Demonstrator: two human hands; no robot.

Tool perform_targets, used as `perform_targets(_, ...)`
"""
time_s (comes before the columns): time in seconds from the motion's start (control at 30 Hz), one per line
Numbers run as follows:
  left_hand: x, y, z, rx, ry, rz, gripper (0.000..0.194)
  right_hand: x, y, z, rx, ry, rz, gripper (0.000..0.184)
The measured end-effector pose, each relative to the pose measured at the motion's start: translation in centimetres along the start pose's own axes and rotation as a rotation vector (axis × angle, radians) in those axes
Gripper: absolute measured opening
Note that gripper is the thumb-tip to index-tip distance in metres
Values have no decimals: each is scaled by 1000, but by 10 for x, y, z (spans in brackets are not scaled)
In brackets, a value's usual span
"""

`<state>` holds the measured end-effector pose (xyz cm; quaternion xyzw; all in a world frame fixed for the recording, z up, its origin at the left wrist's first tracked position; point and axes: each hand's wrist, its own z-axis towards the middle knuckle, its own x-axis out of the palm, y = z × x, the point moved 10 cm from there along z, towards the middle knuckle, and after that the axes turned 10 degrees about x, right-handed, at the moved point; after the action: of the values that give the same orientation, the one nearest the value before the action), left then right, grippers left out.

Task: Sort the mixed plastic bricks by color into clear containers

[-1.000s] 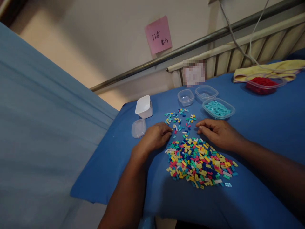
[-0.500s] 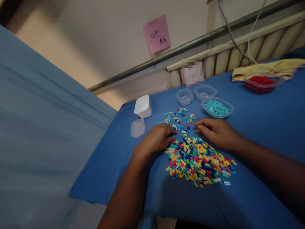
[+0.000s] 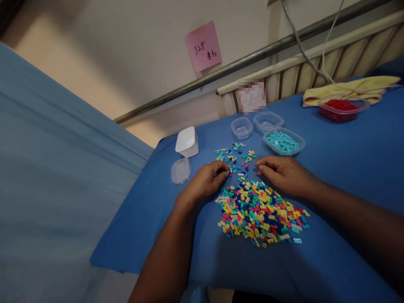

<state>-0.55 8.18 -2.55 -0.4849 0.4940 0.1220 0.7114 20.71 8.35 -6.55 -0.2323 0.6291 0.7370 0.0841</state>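
Observation:
A heap of small toy bricks (image 3: 259,214) in yellow, red, blue, green and white lies on the blue cloth between my forearms. Beyond it is a looser scatter of bricks (image 3: 232,159), many of them light blue. My left hand (image 3: 208,179) is at the left of this scatter, fingers curled and tips down among a few bricks; whatever they pinch is too small to make out. At the right side, my right hand (image 3: 285,173) rests on its edge, thumb and forefinger close together. Anything between those fingertips is hidden. A clear tub of light-blue bricks (image 3: 284,142) stands just beyond it.
Two clear tubs (image 3: 242,128) (image 3: 268,122) stand at the back. A white tub (image 3: 187,142) and clear lid (image 3: 181,171) are at left. A tub of red pieces (image 3: 342,110) sits by a yellow cloth (image 3: 350,90) at far right. Behind runs a metal rail (image 3: 246,63); a curtain (image 3: 63,160) hangs left.
My left hand has drawn back slightly from the bricks, and its fingers are more arched. My right hand keeps nearly the same pose. The whole view has shifted a little.

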Motion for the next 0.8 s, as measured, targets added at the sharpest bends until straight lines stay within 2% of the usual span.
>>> perform_targets(0.17,6,32,-4,-163,-67,-505,26,2,-2,1,9,23,9,24)
perform_targets(0.27,7,38,-6,-203,-84,-598,32,2,-3,1,6,19,5,25)
perform_targets(0.4,4,36,-8,-203,-120,-622,31,3,-4,1,-6,9,0,25)
perform_targets(0.53,2,30,-8,-215,-147,-634,32,5,-4,2,-12,13,-1,24)
perform_targets(0.63,0,16,4,-191,-125,-553,30,7,1,3,-35,27,-26,23)
perform_targets(0.7,-1,-1,23,-103,-105,-462,25,7,4,4,-47,32,-41,23)
perform_targets(0.8,3,-31,66,51,-71,-270,18,6,7,5,-55,26,-30,23)
